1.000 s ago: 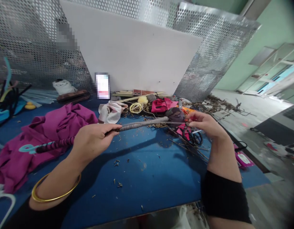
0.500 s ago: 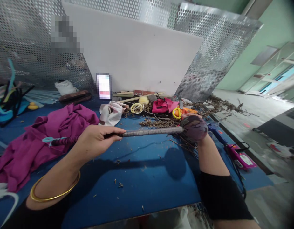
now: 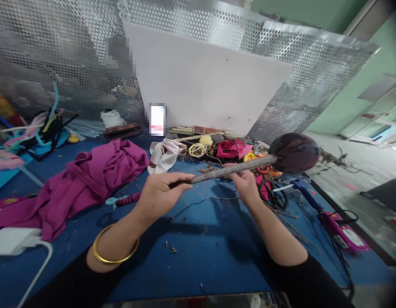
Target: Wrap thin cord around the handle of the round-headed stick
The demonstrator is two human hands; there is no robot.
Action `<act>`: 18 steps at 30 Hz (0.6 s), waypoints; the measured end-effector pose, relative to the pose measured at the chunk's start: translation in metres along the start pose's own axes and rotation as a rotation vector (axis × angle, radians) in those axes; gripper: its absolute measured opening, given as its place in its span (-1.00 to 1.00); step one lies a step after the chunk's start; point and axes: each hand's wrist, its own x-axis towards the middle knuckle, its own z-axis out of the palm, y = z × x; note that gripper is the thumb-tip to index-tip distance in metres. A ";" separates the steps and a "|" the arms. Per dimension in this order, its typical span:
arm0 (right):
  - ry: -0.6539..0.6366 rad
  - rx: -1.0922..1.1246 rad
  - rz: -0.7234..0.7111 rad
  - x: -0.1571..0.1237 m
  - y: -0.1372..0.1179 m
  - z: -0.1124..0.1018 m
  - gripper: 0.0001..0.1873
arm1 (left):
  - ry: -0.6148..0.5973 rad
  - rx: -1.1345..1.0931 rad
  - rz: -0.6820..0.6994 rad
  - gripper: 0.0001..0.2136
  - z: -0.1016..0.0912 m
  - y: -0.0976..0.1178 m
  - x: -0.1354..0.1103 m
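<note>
Presently: one wrapped stick [image 3: 231,170], raised over the blue table [image 3: 223,273], dark ball end [image 3: 294,152] to the right. Left hand [image 3: 164,194]: fingers pinching the stick. Right hand [image 3: 247,188]: fingers bent beside it, grip unclear. Hazard: the ball end's likely weight tipping it, should the pinch loosen.

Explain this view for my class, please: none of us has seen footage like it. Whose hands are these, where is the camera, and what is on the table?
There is no machine here: a person works with two bare hands. The camera is worn on that person's head, looking forward and down. The left hand grips a wrapped stick with a dark round head at its far end. The right hand is at the stick too, its fingers partly hidden behind it, so its grip is unclear. On the blue table lie a purple cloth, a pale cloth and a white plug.
</note>
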 end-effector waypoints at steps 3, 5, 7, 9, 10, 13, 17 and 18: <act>-0.307 0.191 -0.003 -0.030 -0.022 0.034 -0.60 | -0.016 -0.013 0.015 -0.80 0.010 0.006 -0.007; -0.463 0.315 -0.014 -0.046 -0.032 0.048 -0.54 | -0.049 -0.020 -0.015 -0.78 0.012 0.009 -0.009; -0.549 0.332 -0.021 -0.056 -0.035 0.054 -0.63 | -0.069 -0.018 -0.053 -0.78 0.012 0.009 -0.009; -0.554 0.177 -0.075 -0.062 -0.034 0.054 -0.79 | -0.072 -0.007 -0.081 -0.78 0.012 0.007 -0.008; -0.515 0.047 -0.139 -0.064 -0.034 0.052 -0.76 | -0.066 -0.001 -0.091 -0.79 0.012 0.006 -0.007; -0.292 -0.295 -0.442 -0.069 -0.040 0.042 -0.69 | -0.048 0.009 -0.118 -0.81 0.013 0.003 -0.004; -0.323 -0.114 -0.676 -0.071 -0.054 0.034 -0.75 | -0.069 0.018 -0.147 -0.81 0.014 0.002 -0.003; -0.401 -0.002 -0.657 -0.070 -0.056 0.034 -0.73 | -0.084 0.018 -0.155 -0.80 0.014 0.001 -0.003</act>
